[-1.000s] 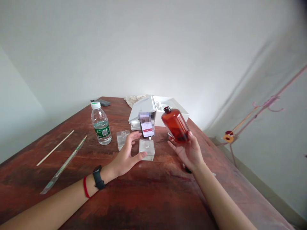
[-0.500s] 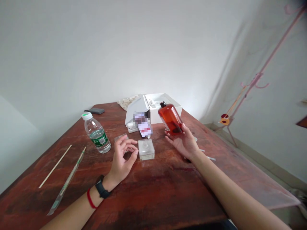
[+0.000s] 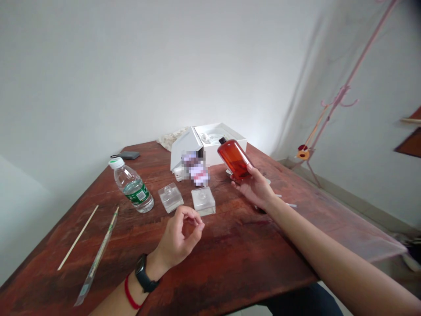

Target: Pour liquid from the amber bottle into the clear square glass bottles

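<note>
My right hand (image 3: 253, 188) grips an amber-brown bottle (image 3: 235, 159) with a black top by its lower end. The bottle is lifted above the table and tilts with its top to the left and away. My left hand (image 3: 184, 235) hovers over the table in front of two clear square boxes. Its fingers curl round to the thumb, and nothing shows inside the curl. Just beyond the hand are the left clear box (image 3: 170, 197) and the right clear box (image 3: 203, 199), each with a round knob-like feature on top.
A water bottle (image 3: 131, 186) stands at the left, near a bare stick (image 3: 78, 237) and a wrapped pair of chopsticks (image 3: 100, 254). Farther back are an open white box (image 3: 226, 151), a blurred phone (image 3: 196, 169) and a grey case (image 3: 129, 155). A pink rack (image 3: 342, 96) stands right of the table.
My left hand has moved right and nearer to me, uncovering the left clear box, and its fingers have drawn in to the thumb. The amber bottle stays in my right hand. The view has shifted slightly.
</note>
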